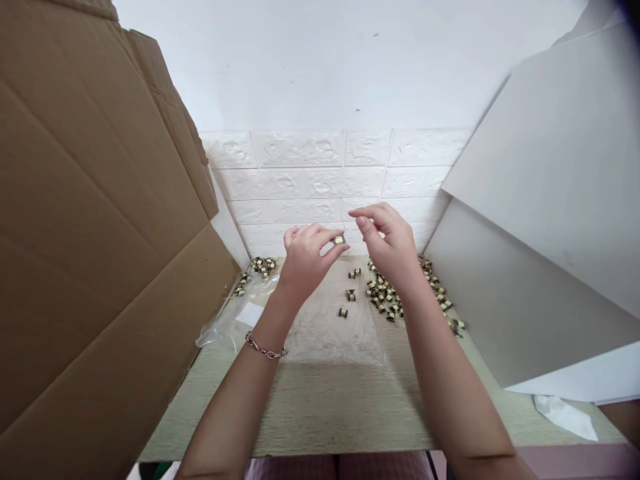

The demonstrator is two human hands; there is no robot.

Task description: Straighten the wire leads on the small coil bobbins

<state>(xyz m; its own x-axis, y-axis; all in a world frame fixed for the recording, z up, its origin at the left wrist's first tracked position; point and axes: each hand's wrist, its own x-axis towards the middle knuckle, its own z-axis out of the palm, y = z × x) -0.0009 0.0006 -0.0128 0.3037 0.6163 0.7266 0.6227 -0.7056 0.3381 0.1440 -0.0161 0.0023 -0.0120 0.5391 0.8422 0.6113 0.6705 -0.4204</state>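
Observation:
Between thumb and fingers, my left hand (310, 257) pinches a small yellow-wrapped transformer (339, 239) with dark ends, raised above the table. My right hand (387, 240) is held up just to the right of it, thumb and index finger apart, with nothing seen between them. Below the hands, a few loose transformers (351, 295) lie in a rough column on a clear plastic sheet (330, 340). A large pile of the same parts (383, 297) spreads beneath and beyond my right forearm, which covers some of it.
A smaller cluster of transformers (263, 267) sits at the back left on a clear plastic bag (220, 330) with a white label (250, 314). Tall cardboard (100, 220) walls the left side; white panels (530, 267) close the right. A white scrap (565, 417) lies near the front right edge.

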